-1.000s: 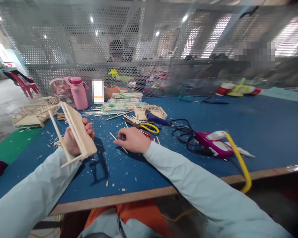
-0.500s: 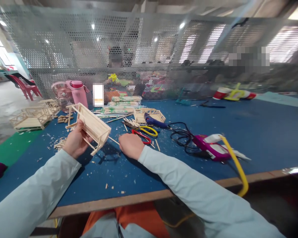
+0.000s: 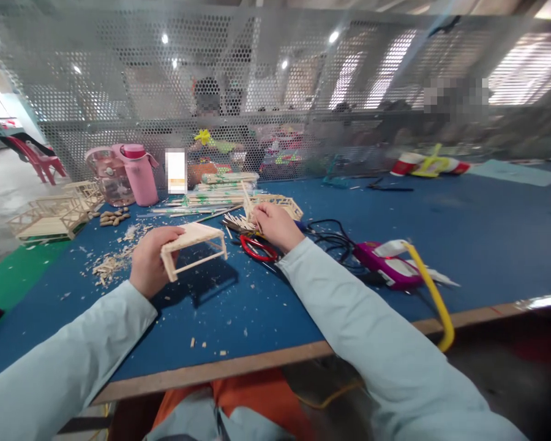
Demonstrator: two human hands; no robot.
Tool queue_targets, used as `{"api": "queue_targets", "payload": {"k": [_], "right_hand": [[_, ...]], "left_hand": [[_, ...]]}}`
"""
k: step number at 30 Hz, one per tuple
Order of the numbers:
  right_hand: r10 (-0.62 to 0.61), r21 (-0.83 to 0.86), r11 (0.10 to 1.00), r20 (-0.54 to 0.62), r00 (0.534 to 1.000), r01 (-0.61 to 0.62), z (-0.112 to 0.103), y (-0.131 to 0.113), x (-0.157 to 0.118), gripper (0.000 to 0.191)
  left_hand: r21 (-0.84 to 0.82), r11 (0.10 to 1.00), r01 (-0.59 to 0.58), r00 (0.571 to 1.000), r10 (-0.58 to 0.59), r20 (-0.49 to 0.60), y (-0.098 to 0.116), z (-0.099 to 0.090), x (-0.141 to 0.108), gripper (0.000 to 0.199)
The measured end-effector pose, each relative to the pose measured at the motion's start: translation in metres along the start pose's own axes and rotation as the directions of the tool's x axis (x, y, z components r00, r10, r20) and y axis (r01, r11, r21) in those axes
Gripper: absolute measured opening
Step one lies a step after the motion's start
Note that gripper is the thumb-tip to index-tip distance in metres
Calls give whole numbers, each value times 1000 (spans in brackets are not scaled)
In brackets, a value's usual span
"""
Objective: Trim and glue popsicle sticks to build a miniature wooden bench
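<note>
My left hand [image 3: 152, 260] is wrapped round one end of a small wooden stick frame [image 3: 195, 236], which has a flat top and thin legs and hangs above the blue table. Farther forward and to the right, my right hand [image 3: 278, 226] is closed, with a thin wooden stick [image 3: 247, 199] rising from its fingertips. Just under that hand lie the red-handled scissors [image 3: 258, 248] and a pile of short sticks [image 3: 237, 223]. Behind it sits another stick frame [image 3: 287, 203], partly hidden.
Pink bottle [image 3: 140, 176], peanuts [image 3: 114, 216], packed sticks [image 3: 220, 197] and more stick frames [image 3: 50, 217] stand or lie behind and left. Rightward are black cable and a purple-white device [image 3: 390, 264] with a yellow cord. Perforated screen [image 3: 142, 92] borders the table [image 3: 477, 239].
My right hand has moved forward and right, away from the held frame, to the stick pile. The frame in my left hand has turned, its flat top now upward.
</note>
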State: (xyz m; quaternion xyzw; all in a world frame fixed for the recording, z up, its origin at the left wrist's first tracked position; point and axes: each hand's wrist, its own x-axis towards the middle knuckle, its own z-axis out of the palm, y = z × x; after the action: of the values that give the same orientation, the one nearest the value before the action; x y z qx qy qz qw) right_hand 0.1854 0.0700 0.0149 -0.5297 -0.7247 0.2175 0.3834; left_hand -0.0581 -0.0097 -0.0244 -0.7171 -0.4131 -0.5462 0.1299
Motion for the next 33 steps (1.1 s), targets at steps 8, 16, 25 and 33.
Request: {"api": "queue_targets", "payload": {"k": [8,16,25,33], "right_hand": [[129,233,962,75,989,-143,5,-3,-3,24],[66,259,962,97,993,-90,5,-8,-6,25],[141,258,896,607,782,-361,19,-20,-25,20],[119,404,738,709,695,-540,22,-8,-21,13]], "left_hand": [[250,939,-235,817,52,574,23,4,-5,35],[115,993,1,636,-89,767,24,-58,8,77],[164,811,561,530,-505,682,-13,-42,13,52],[121,626,770,494,-705,508,22,-32,42,34]]}}
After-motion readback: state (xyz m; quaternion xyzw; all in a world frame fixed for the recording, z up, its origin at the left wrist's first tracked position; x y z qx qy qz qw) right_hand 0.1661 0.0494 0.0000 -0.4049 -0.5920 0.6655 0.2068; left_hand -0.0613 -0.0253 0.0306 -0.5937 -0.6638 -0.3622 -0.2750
